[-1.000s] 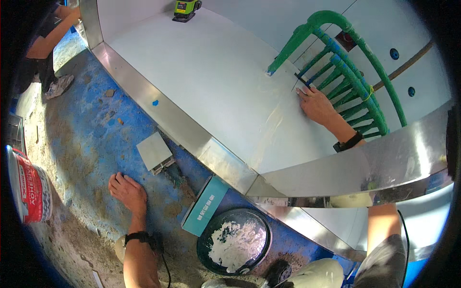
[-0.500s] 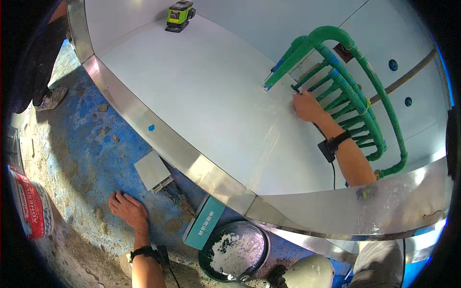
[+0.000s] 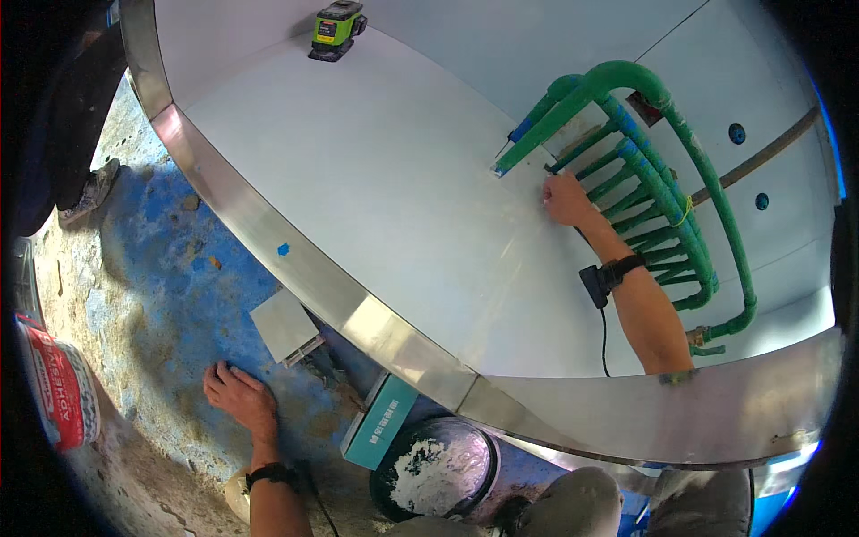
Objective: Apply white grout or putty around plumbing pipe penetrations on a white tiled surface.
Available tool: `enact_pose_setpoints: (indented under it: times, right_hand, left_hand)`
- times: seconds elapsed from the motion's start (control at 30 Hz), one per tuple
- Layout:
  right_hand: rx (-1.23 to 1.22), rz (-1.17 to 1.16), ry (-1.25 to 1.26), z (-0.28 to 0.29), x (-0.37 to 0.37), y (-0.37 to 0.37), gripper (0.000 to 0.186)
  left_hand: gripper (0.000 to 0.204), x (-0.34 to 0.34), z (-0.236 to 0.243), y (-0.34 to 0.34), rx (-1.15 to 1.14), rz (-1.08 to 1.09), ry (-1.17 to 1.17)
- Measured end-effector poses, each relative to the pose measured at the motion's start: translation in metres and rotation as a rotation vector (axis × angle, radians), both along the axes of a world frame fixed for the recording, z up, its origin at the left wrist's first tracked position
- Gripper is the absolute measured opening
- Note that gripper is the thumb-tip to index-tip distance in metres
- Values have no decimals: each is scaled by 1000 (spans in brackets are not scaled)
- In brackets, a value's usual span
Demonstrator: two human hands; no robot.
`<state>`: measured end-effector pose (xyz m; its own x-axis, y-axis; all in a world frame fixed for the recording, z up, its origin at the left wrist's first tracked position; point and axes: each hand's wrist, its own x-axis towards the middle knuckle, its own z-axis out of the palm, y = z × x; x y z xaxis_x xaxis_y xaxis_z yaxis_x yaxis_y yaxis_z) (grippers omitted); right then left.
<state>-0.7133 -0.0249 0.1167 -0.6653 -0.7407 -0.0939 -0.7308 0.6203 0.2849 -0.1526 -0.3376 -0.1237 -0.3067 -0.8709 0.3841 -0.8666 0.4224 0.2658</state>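
Note:
My left hand [image 3: 240, 396] rests palm down on the blue-stained floor [image 3: 192, 295], its fingers extended and holding nothing. Inside the white-walled recess, my right hand [image 3: 568, 199] is closed beside a rack of green pipes [image 3: 626, 192], close to where the pipes meet the white surface [image 3: 385, 170]. Whatever its fingers grip is hidden or too small to make out. A looped green pipe [image 3: 680, 130] arches over and beyond that hand. The right forearm reaches across the recess's metal rim [image 3: 573, 403].
A green laser level [image 3: 335, 31] stands at the back of the recess. On the floor are grey tiles [image 3: 284, 327], a teal box [image 3: 380, 425] and a black bucket of white paste [image 3: 438, 470]. A red-and-white pail [image 3: 63, 385] sits far left, below another person's shoe [image 3: 89, 192].
The view has shifted slightly, so the pipes and rim sit lower. A dark tip beyond my right fingers no longer shows clearly. My left hand stays on the floor.

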Motion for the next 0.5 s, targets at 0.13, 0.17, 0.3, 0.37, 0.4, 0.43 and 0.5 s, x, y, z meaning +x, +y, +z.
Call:
enact_pose_setpoints:
  times: [0.13,0.17,0.3,0.37,0.4,0.43,0.5]
  right_hand:
    - [-207,172,-129,15,40,-5,22]
    - [-283,216,-94,22,56,-10,26]
    - [-371,247,-110,35,87,-23,22]
    - [-346,240,-159,26,64,-24,24]
    - [-332,243,-217,19,52,-29,26]
    - [-336,247,-215,15,42,-30,26]
    - [-374,229,-230,12,34,-32,17]
  left_hand:
    - [34,-11,10,5,57,1,41]
    - [34,-9,12,3,46,2,31]
    - [32,-11,20,-1,48,4,12]
    - [32,-13,18,1,91,15,27]
    - [32,-6,8,-3,39,4,18]
    - [32,-5,7,-6,-10,-9,10]
    - [32,-11,8,-3,16,-11,20]
